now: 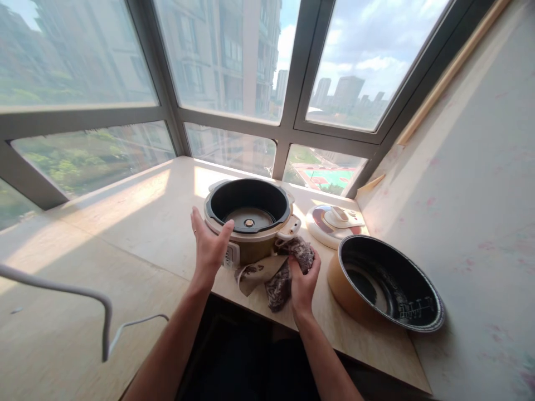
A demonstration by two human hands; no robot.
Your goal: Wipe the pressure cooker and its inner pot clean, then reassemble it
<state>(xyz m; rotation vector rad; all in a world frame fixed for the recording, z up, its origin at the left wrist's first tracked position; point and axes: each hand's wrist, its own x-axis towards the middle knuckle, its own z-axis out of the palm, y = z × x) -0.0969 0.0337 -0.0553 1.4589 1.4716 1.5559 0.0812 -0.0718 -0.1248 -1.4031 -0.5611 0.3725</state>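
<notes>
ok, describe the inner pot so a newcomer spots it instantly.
Find the floral wall, picture right. Beside it on the window ledge, nearer than the lid, stands the inner pot. Unlike the electric cooker base, it shows level marks inside.

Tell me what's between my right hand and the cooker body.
The head view shows a brown-and-beige cloth there, bunched in your right hand beside the cooker body.

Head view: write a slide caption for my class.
Left hand against the cooker body, right hand gripping a cloth, inner pot and lid at right.
</notes>
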